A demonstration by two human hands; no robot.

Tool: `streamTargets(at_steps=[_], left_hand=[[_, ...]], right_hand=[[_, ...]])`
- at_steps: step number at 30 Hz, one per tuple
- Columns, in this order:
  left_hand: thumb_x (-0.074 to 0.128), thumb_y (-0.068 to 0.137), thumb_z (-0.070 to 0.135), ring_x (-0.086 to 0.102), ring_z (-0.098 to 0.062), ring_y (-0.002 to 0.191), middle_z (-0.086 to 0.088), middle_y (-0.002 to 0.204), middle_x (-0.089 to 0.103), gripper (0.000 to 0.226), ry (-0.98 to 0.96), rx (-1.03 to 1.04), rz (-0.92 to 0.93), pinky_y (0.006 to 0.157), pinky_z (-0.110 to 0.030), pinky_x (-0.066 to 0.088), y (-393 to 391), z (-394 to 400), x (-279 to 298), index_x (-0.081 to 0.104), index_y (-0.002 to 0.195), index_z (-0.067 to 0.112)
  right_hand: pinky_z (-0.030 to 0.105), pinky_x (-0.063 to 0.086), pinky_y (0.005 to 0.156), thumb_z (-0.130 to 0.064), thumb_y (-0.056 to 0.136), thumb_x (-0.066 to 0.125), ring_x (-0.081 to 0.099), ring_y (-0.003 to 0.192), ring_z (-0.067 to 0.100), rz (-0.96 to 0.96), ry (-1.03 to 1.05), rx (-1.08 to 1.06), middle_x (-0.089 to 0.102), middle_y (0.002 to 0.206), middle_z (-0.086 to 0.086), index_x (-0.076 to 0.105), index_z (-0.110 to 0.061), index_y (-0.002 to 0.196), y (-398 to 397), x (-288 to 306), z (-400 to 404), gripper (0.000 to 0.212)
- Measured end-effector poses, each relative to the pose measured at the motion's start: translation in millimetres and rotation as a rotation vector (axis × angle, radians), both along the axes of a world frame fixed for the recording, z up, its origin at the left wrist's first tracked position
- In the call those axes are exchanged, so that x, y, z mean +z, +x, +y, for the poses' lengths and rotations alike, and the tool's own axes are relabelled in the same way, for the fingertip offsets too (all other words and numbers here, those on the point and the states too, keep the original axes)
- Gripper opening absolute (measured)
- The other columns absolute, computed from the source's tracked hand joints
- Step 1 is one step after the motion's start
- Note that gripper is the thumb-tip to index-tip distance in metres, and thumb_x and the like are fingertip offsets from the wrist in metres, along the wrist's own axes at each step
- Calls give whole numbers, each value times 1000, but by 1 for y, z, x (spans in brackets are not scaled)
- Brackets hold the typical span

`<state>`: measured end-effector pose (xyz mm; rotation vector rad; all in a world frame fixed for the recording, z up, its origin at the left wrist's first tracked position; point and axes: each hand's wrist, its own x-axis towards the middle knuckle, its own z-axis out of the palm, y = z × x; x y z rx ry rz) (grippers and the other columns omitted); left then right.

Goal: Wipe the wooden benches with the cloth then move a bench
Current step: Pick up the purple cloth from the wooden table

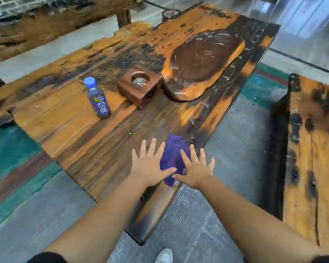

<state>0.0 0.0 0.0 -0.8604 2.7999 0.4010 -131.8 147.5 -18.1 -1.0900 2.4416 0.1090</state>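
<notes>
A: In the head view, where was the purple cloth (174,160)?

B: It lay bunched near the front corner of the wooden surface (95,149), under both hands.

A: How were the hands placed?

B: The left hand (150,165) and right hand (195,170) pressed flat on it, side by side, the fingers (153,147) straight and spread wide, thumbs nearly meeting over the cloth. Neither hand gripped anything.

A: What else sat on that surface?

B: 1 water bottle (97,98) with a blue cap stood upright, left of a square wooden block (139,86) with a round hollow. Just beside the block lay a dark carved tray (203,63). A wooden bench (311,149) stood to the right, across a strip of floor (239,149).
</notes>
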Motion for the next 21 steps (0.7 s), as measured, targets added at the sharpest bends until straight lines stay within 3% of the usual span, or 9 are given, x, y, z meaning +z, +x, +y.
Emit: streamTargets(at_steps=[3,8,12,16,21], left_hand=[[22,63,94,-13,-32,149,0,163,-13,109,64,-62,-94,113,-63,4,-8,9,-41,-9,152,39],[31,87,75,-5,-27,150,-4,164,-8,85,10,-300,-28,117,-53,8,3,13,-85,7,155,30],[37,88,73,2,-24,150,-2,164,4,79,54,-261,25,118,-51,11,2,13,-86,20,154,31],[48,85,67,23,-23,144,0,157,29,64,62,-142,121,113,-48,26,-11,16,-75,44,139,33],[65,87,35,38,-26,130,-4,141,40,45,174,-28,202,101,-42,40,-21,18,-73,53,126,16]], right_hand=[[71,-3,107,-85,73,33,-18,147,37,-64,67,-17,-29,159,-6,-11,-45,149,10,-41,-1,97],[68,-3,109,-81,75,32,-18,146,37,-43,38,4,-31,157,-8,-18,-45,147,18,-72,7,95],[63,7,109,-81,78,31,7,145,34,40,-48,57,-5,164,-1,3,-37,153,16,-65,13,91],[56,19,105,-74,84,31,26,136,30,145,-110,104,17,161,4,22,-31,151,18,-56,19,80],[52,27,99,-63,90,37,40,126,30,188,-145,134,33,155,5,35,-28,146,28,-54,31,66]])
